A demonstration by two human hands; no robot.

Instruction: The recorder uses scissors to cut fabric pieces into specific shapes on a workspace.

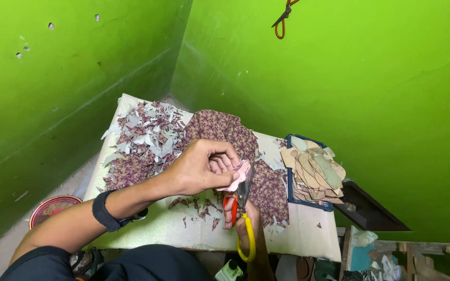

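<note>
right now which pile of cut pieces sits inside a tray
The tan stack of shoe-sole shapes at the right, held in the blue tray. The patterned scrap pile at the left lies loose on the white board.

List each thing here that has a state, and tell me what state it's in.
Left hand: closed on a small pink piece.
Right hand: gripping the scissors.
Scissors: blades slightly open at the pink piece.
Blue tray: heaped with tan cutouts.
Patterned scraps: scattered in a pile on the table.

Maroon patterned fabric (220, 130), red-and-yellow scissors (243, 218), tan cutouts (313, 169), blue tray (289, 192), green wall (339, 78)
</note>
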